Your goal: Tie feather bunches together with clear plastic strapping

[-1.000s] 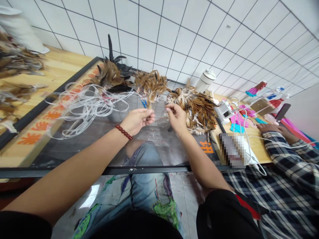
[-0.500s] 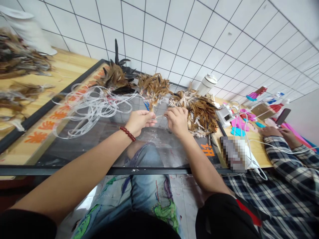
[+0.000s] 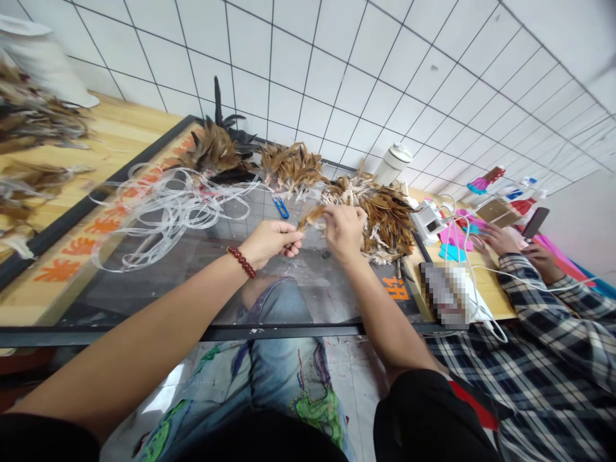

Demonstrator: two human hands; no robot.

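Note:
A small brown feather point(image 3: 312, 218) stretches between my two hands above the glass tabletop. My right hand point(image 3: 345, 230) is closed, its fingertips pinching the upper end of the feather. Thumb and forefinger of my left hand point(image 3: 275, 244) are pressed together at the feather's lower end; the exact contact is partly hidden. Just beyond my left hand lies a pair of blue thread snips point(image 3: 280, 207). Behind my hands sits a bunch of brown feathers point(image 3: 291, 165), and a larger feather pile point(image 3: 385, 215) is to the right of my right hand.
Loops of clear plastic strip point(image 3: 178, 205) lie to the left, near a brown and black feather bunch point(image 3: 219, 151). A white bottle point(image 3: 393, 163) stands by the tiled wall. At right are a white charger point(image 3: 428, 221), cables and a co-worker's plaid sleeve point(image 3: 534, 289).
The feather has turned from pointing away from me to lying between my hands. My right hand has come up over it. The snips show more fully. The co-worker's hand has moved farther back.

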